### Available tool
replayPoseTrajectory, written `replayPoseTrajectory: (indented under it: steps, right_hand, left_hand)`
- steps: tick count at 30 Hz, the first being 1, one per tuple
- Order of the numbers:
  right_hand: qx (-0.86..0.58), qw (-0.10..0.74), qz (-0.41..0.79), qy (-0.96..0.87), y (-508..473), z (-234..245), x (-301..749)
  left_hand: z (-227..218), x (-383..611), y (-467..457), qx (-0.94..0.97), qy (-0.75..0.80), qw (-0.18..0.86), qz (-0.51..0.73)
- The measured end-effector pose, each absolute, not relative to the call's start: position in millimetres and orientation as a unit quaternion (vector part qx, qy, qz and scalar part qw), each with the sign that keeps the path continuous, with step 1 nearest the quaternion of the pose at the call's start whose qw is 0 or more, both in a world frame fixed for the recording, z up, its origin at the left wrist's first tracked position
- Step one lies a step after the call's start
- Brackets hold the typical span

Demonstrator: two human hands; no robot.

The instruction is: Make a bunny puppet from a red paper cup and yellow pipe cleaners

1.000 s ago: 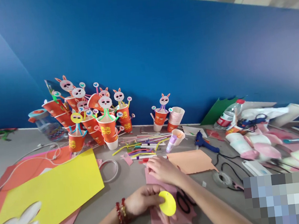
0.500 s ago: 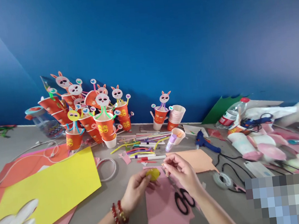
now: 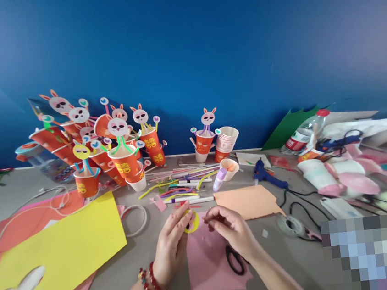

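Note:
A small round yellow paper cutout (image 3: 192, 223) is held by my left hand (image 3: 172, 239), its fingers closed on the edge. The disc faces me, with a pinkish patch and a dark mark partly covered by my fingers. Just right of it, my right hand (image 3: 230, 229) has thumb and fingers pinched together; whatever is between the fingertips is too small to make out. Both hands hover over a pink paper sheet (image 3: 210, 272). Black-handled scissors (image 3: 235, 260) lie on that sheet under my right wrist, their blades hidden.
Red paper cups with rabbit faces (image 3: 121, 155) crowd the back left. Stacked cups (image 3: 226, 139), markers (image 3: 195, 200), a purple glue stick (image 3: 219, 179) and orange paper (image 3: 249, 201) lie beyond my hands. Yellow paper (image 3: 73, 250) is left; a blue glue gun (image 3: 268, 176) and tape (image 3: 291, 225) right.
My left hand has turned the yellow cutout and raised its fingers over it. My right hand has lowered slightly, covering more of the scissors. The view has shifted a little.

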State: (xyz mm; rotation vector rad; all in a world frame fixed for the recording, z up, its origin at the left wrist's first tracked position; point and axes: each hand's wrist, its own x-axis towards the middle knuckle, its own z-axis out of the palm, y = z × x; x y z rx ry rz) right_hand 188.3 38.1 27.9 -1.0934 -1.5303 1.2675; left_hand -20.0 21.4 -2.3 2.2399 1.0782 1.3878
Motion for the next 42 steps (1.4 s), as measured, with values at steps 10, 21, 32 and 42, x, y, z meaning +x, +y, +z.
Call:
replayPoseTrajectory:
  steps: [10, 21, 32, 42]
  right_hand:
    - [-0.417, 0.408, 0.552, -0.597, 26, 36, 176]
    - [-0.471, 0.350, 0.402, -0.703, 37, 38, 192]
    - [-0.428, 0.325, 0.385, -0.751, 41, 36, 201]
    - [-0.439, 0.352, 0.417, -0.714, 46, 28, 203]
  left_hand:
    - [1, -19, 20, 0.822, 0.357, 0.078, 0.436]
    - [8, -17, 18, 0.739, 0.403, 0.247, 0.479]
    - [-1, -11, 24, 0.531, 0.432, 0.582, 0.439]
    - [-6, -3, 17, 0.477, 0.416, 0.654, 0.414]
